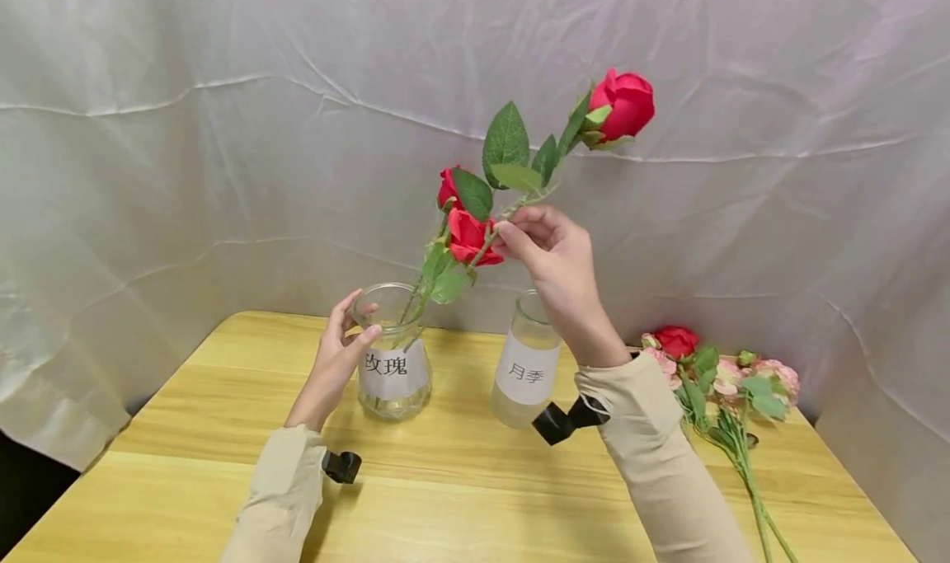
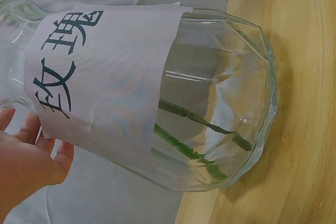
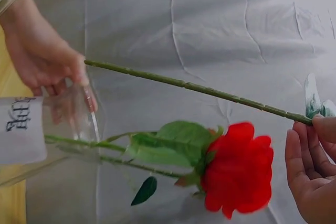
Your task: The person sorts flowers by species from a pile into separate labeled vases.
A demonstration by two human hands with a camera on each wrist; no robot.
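My right hand (image 1: 557,270) pinches the stem of a red artificial rose (image 1: 627,105) between thumb and fingertips, with its bloom tilted up to the right. In the right wrist view the bare lower end of that stem (image 3: 184,84) overlaps the mouth area of a glass vase (image 1: 393,402), close to my left thumb. Around the vase's neck my left hand (image 1: 337,361) holds on from the left side. Two red roses (image 1: 471,237) lean rightward in this vase, their stem ends (image 2: 210,166) visible near its bottom. A white paper label (image 2: 105,72) with Chinese characters wraps the vase.
A second labelled glass vase (image 1: 527,373) stands to the right, partly hidden behind my right hand. Pink and red artificial flowers (image 1: 731,382) lie at the right of the wooden table (image 1: 445,497). Grey cloth (image 1: 334,167) hangs behind.
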